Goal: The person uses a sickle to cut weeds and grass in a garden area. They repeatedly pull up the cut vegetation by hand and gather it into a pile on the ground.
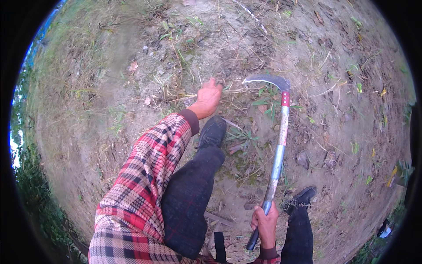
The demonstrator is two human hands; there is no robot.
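Observation:
My right hand [266,221] is closed around the lower handle of a long-handled sickle [279,145]. Its curved metal blade [268,79] points left, low over the soil, and joins the worn blue-grey handle at a red riveted collar [285,99]. My left hand [210,97] reaches down to the ground, left of the blade tip, among dry grass stems [181,94]. Its fingertips are partly hidden, so whether they grip a stem is unclear. Small green weeds [271,104] grow below the blade.
My left boot [212,132] stands just below my left hand; my right boot [305,196] is right of the handle. A leafy green tuft [244,137] grows between them. Stones [302,159] lie to the right, a pale stick [250,15] at the top.

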